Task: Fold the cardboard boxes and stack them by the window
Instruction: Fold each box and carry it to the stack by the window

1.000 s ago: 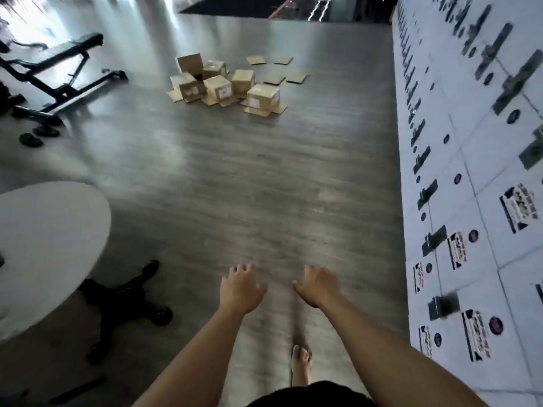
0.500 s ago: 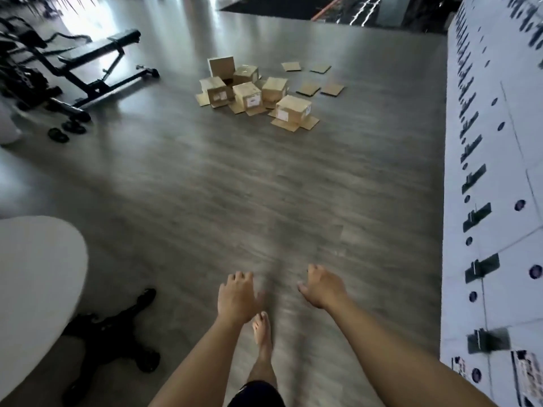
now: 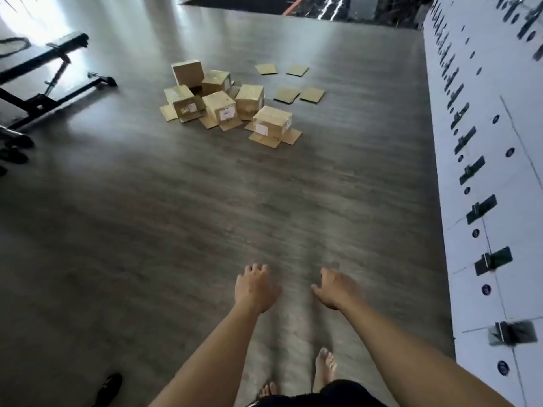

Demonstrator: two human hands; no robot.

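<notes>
Several brown cardboard boxes (image 3: 226, 104) sit in a loose cluster on the grey wood floor ahead, most with flaps splayed out; the nearest one (image 3: 271, 123) carries a white label. Beyond them lie several flat cardboard pieces (image 3: 298, 94). My left hand (image 3: 255, 287) and my right hand (image 3: 336, 287) hang in front of me, palms down, fingers apart, holding nothing, well short of the boxes. My bare feet show at the bottom edge.
A white locker wall (image 3: 493, 201) with black handles runs along the right. A black weight bench (image 3: 50, 77) stands at the far left. A black chair-base foot (image 3: 110, 386) pokes in at the lower left. Open floor (image 3: 205, 201) lies between me and the boxes.
The boxes have come closer and larger in view as I walk toward them. The white round table at the left has dropped out of view. Both hands stay empty.
</notes>
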